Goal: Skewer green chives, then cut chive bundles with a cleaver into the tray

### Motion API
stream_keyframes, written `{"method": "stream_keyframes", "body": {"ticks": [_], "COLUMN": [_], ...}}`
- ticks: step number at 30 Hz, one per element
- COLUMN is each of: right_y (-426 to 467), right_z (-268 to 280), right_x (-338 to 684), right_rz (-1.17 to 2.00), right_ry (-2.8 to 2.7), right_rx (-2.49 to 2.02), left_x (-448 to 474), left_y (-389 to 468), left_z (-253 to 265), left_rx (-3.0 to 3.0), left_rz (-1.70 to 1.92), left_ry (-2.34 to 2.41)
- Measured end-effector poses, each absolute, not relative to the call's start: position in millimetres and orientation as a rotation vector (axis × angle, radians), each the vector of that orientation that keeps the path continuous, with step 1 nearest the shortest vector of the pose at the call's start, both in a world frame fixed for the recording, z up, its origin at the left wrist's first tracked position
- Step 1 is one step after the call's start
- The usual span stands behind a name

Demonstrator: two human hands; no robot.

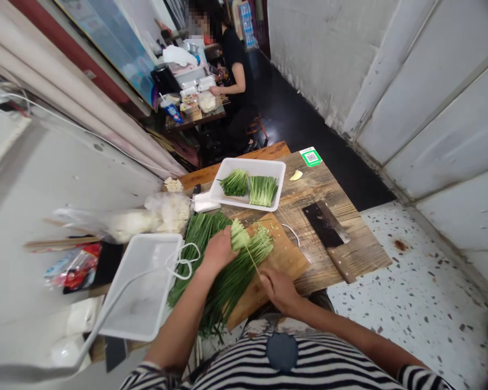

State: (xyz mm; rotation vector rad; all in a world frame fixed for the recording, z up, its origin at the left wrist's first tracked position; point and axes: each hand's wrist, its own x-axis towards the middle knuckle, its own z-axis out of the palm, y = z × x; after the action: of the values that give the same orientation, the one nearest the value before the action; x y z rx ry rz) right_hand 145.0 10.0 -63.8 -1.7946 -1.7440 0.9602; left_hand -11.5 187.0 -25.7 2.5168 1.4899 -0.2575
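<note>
My left hand [218,251] is closed around a small bundle of garlic chives [239,235], its pale green ends facing up. My right hand [280,290] pinches a thin wooden skewer [255,260], whose far end meets the bundle. Beneath both hands lies a wooden cutting board [289,250], with a large heap of loose chives [238,290] across its left part. More long chives [203,230] lie to the left of the board. Beyond it, a white tray [247,163] holds two neat bunches of cut chives.
A cleaver [327,233] rests on the table's right side, near a QR code card [311,157]. To the left are a white plastic bin [136,303], a white cable [122,290] and bagged food [168,214]. Another person [236,70] sits at a far table.
</note>
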Motion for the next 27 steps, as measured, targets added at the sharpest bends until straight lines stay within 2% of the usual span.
{"method": "stream_keyframes", "body": {"ticks": [4, 9, 12, 15, 18, 22, 27], "right_y": [13.1, 3.7, -10.4, -21.3, -21.3, -12.3, -4.8], "right_z": [-78.6, -101.6, -106.9, -106.4, -103.3, -98.0, -103.4], "right_x": [152.9, 160.1, 158.7, 157.5, 158.8, 161.6, 163.6], "right_rz": [0.782, 0.963, 0.987, 0.984, 0.998, 1.025, 1.197], "right_ry": [-1.681, -1.693, -1.687, -1.665, -1.626, -1.583, -1.408], "right_rx": [-2.077, -2.224, -2.204, -2.217, -2.238, -2.247, -2.126], "left_x": [-6.9, -5.5, -6.8, -0.9, 11.2, 25.1, 25.4], "left_y": [230.0, 256.1, 236.0, 188.4, 141.9, 125.4, 141.9], "left_z": [-47.9, -68.1, -64.2, -67.9, -85.5, -101.9, -89.9], "left_rx": [2.470, 2.316, 2.392, 2.545, 2.590, 2.496, 2.410], "left_rz": [-0.286, -0.386, -0.215, -0.021, -0.083, -0.138, -0.094], "left_ry": [1.625, 1.784, 1.837, 1.553, 1.127, 1.181, 1.174]}}
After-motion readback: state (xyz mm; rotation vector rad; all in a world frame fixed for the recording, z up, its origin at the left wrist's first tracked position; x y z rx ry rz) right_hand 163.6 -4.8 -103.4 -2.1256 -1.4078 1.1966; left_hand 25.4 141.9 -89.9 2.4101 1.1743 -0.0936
